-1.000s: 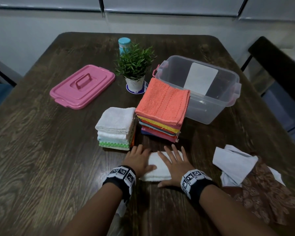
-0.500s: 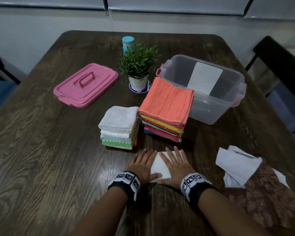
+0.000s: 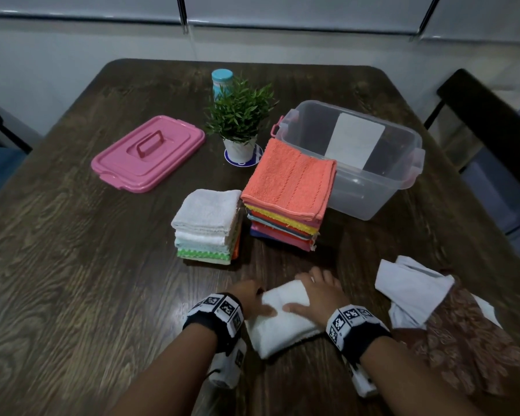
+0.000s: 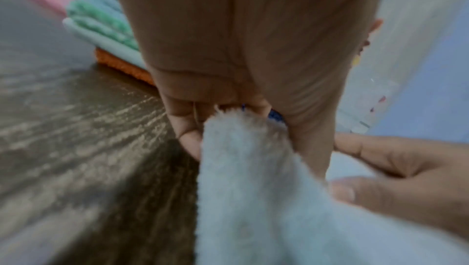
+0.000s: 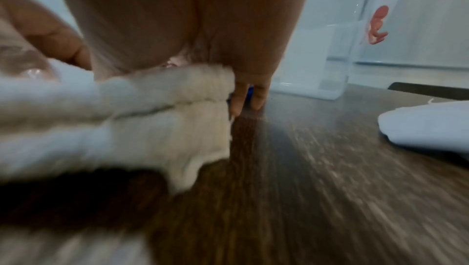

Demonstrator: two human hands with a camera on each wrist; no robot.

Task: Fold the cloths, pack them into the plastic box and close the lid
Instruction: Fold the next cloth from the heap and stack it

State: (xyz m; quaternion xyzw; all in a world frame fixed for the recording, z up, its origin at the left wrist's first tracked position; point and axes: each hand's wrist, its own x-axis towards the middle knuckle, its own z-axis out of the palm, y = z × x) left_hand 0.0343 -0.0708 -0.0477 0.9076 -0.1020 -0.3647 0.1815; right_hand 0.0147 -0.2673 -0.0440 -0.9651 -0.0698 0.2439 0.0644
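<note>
At the near edge of the table [image 3: 72, 295], we have the folded white cloth [image 3: 282, 319] gripped from both sides. Our left hand [image 3: 249, 298] has its fingers curled round the cloth's left end, thumb on top; the left wrist view shows fluffy pile bunched inside that grasp. Our right hand [image 3: 318, 295] grips the right end, thumb pressed on top and fingers wrapped over the far edge, tips touching the wood in the right wrist view.

Risks, as we judge them:
- The cloth is thick and springy. If either grip slackens while it is carried, the layers could splay and the fold open.
- The orange-topped stack [image 3: 285, 187] stands tall and leans against the wall of the plastic box [image 3: 403, 187]. A knock from a wrist could topple it.
- The white-topped stack [image 3: 207, 223] sits just beside it. Setting the cloth down off-centre could slide its upper layers.
- Unfolded cloths [image 3: 412, 289] lie near our right forearm; a sleeve-level sweep could drag them off the edge.

The box holds no cloths yet, and the pink lid [image 3: 147, 154] lies well apart to the left.
</note>
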